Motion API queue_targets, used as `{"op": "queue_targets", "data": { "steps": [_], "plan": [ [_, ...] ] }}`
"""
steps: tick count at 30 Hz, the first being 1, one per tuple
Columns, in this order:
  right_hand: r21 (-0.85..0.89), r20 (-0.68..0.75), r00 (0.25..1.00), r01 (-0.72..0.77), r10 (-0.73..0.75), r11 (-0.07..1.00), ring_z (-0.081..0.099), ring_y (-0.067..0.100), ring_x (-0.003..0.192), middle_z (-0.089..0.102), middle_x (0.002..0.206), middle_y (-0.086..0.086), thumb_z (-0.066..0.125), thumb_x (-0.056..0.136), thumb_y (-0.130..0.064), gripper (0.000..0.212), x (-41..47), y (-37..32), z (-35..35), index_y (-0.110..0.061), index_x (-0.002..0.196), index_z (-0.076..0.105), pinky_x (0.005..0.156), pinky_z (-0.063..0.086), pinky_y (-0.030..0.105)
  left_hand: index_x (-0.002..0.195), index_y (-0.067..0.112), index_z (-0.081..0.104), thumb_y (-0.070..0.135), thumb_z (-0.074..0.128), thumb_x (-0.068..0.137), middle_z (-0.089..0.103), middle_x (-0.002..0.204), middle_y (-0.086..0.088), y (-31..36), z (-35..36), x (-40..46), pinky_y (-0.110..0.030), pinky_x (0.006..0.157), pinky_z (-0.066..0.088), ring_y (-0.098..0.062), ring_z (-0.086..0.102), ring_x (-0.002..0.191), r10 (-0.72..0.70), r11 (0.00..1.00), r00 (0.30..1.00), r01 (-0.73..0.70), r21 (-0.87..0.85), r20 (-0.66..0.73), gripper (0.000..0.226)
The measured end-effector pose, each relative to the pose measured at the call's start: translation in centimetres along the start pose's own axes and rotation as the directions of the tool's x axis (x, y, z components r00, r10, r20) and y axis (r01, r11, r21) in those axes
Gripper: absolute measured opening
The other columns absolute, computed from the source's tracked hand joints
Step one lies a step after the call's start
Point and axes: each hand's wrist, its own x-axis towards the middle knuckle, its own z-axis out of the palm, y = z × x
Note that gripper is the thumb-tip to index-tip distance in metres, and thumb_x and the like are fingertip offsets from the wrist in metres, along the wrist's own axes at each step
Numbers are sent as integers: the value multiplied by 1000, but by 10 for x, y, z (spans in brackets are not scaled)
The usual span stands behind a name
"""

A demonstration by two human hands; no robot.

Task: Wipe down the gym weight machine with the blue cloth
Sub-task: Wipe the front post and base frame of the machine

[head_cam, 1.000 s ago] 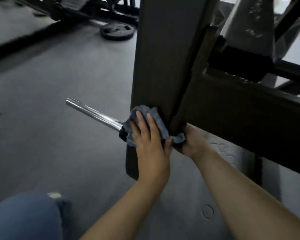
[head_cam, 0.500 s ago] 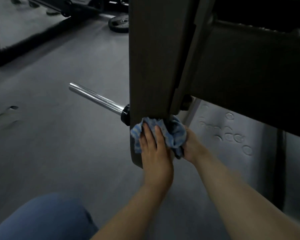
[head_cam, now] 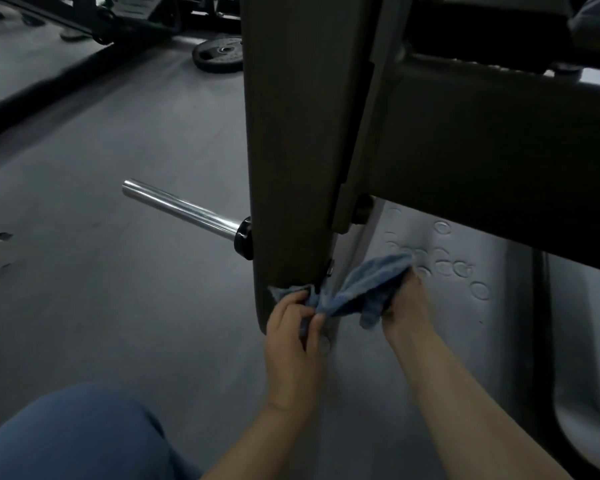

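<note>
Mid-task: your left hand and right hand both pinch the blue cloth at the upright's foot; crossbeam and chrome peg look still unwiped.

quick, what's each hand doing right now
Left hand: pinching one end of the blue cloth.
Right hand: gripping the cloth's other end.
</note>
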Motion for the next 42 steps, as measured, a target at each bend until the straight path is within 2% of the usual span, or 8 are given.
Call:
{"op": "queue_targets", "data": {
  "steps": [8, 12, 15, 20, 29, 36, 39, 42],
  "plan": [
    [-83, 314, 949, 23, 4, 996, 63, 13, 66, 65, 78, 4, 40, 101, -20, 24, -10, -15, 32, -13, 90, 61, 53, 50, 23, 97, 24, 53, 4, 53, 91, 40, 133, 8, 10, 3, 15, -4, 94, 36, 9, 43, 110, -158, 976, 971, 125, -178, -181, 21],
    [-198, 464, 886, 87, 15, 976, 61, 32, 90, 67, 92, 12, 38, 101, -23, 28, -19, -17, 39, -18, 94, 64, 85, 50, 45, 124, 7, 46, 3, 60, 87, 36, 131, -1, 7, 12, 25, -10, 97, 38, -1, 42, 111, -341, 919, 906, 264, -294, -251, 40],
    [-368, 503, 858, 107, 102, 924, 51, 55, 78, 54, 98, 40, 32, 102, -32, 40, -19, -15, 41, -5, 106, 61, 74, 48, 59, 105, 12, 43, 13, 70, 80, 31, 116, 0, 0, 15, 27, -26, 92, 42, -17, 45, 107, -531, 840, 789, 445, -309, -308, 36],
    [-586, 488, 835, 96, 256, 805, 39, 18, 58, 42, 73, 32, 31, 102, -20, 33, -12, 3, 42, -9, 78, 50, 52, 33, 26, 67, 18, 48, 24, 63, 87, 56, 77, -3, -7, 20, 25, -27, 65, 42, -14, 52, 70, -746, 632, 644, 608, -480, -166, 26],
    [-494, 538, 812, 86, 226, 865, 59, 12, 69, 66, 79, 2, 37, 99, -11, 25, -2, 4, 37, -13, 90, 60, 63, 49, 22, 147, 31, 4, 18, 50, 94, 5, 158, 7, 13, 30, -11, -22, 113, 19, -6, 11, 142, -307, 924, 952, 298, -240, 0, 71],
    [-374, 591, 791, 90, 162, 923, 54, 46, 96, 54, 116, 37, 31, 102, -18, 36, -1, 8, 38, 3, 107, 60, 100, 36, 58, 144, 17, -22, 27, 51, 92, -15, 156, 2, 1, 46, 9, -21, 115, 10, -10, 0, 144, -434, 861, 901, 415, -293, 0, 90],
    [-466, 560, 796, 75, 229, 882, 46, 61, 92, 47, 108, 46, 31, 102, -23, 44, 7, 28, 35, 16, 117, 47, 90, 39, 67, 139, 16, -27, 27, 53, 91, -18, 155, -2, -14, 53, 9, -31, 119, 9, -13, -2, 145, -411, 891, 911, 395, -225, -29, 94],
    [-529, 528, 802, 54, 279, 847, 44, 31, 56, 50, 75, 23, 31, 102, -21, 37, 12, 48, 28, 5, 108, 56, 49, 43, 30, 139, 16, -27, 19, 57, 91, -15, 156, -3, -29, 55, 6, -30, 118, 12, -11, 3, 144, -404, 892, 915, 390, -230, -14, 97]
  ]
}}
